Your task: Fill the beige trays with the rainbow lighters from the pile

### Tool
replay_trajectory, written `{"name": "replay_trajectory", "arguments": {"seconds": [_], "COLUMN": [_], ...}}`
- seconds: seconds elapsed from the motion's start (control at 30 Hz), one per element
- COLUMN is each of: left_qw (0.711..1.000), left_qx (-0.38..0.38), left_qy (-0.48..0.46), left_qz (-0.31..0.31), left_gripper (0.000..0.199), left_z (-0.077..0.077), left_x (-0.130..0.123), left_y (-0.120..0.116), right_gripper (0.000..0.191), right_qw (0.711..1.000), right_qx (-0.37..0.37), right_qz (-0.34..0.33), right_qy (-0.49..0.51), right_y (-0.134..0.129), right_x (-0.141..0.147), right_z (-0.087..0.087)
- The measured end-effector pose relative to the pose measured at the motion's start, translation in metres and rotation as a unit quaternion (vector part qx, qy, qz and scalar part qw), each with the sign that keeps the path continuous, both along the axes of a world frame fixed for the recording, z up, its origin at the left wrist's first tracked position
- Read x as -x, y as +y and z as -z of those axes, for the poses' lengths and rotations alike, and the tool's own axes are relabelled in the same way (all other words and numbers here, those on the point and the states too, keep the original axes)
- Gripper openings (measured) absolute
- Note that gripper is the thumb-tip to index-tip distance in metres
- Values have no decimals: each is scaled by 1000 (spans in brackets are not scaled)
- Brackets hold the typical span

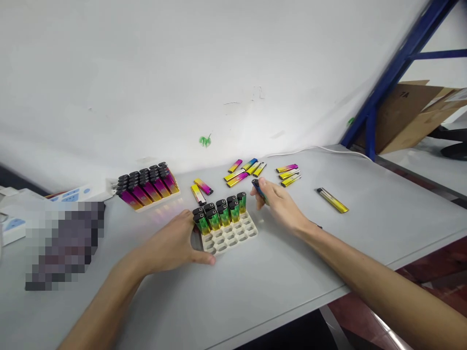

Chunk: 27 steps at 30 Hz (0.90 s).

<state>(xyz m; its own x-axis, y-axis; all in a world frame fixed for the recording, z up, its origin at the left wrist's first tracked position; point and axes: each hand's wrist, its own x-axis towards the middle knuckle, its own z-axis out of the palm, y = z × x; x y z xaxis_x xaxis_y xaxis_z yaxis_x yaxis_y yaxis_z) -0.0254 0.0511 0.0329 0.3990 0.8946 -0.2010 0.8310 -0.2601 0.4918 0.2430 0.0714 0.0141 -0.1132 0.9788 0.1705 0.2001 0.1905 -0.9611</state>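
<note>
My left hand (178, 240) grips the left end of a cream lighter tray (230, 239), thumb at its near corner and fingers behind. Several green-and-yellow lighters (224, 215) with black tops stand upright in the tray's far rows; bare oval holes show in the nearer rows. Just right of the tray, my right hand (279, 199) is closed around a lighter (256, 183) with a black top and a bluish-green body, partly hidden by the fingers.
A second tray (174, 194) of purple-and-yellow lighters stands at the left back. Several loose lighters (239, 178) lie near the wall, and one lighter (332, 200) lies far right. Power strips (73, 193) and a pixelated object (69, 248) are at left; a blue frame (386, 73) stands right.
</note>
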Motion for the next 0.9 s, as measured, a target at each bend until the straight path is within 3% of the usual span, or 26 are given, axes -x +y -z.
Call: {"name": "replay_trajectory", "arguments": {"seconds": [0.2,0.37,0.7,0.9], "left_qw": [1000,1000,1000,1000], "left_qx": [0,-11,-7,-5], "left_qy": [-2,-9,1,9], "left_qz": [17,24,7,7], "left_gripper": [80,86,80,80], "left_z": [2,5,2,3], "left_x": [2,4,1,1], "left_y": [1,2,0,0], "right_gripper": [35,33,23,27], "right_qw": [997,997,970,967], "right_qx": [-56,-72,-167,-153], "right_qz": [-52,-40,-22,-13], "right_qy": [-25,-3,-174,-201], "right_y": [4,6,-1,-3], "right_x": [-11,-11,-8,-6], "right_z": [-7,-1,1,0]}}
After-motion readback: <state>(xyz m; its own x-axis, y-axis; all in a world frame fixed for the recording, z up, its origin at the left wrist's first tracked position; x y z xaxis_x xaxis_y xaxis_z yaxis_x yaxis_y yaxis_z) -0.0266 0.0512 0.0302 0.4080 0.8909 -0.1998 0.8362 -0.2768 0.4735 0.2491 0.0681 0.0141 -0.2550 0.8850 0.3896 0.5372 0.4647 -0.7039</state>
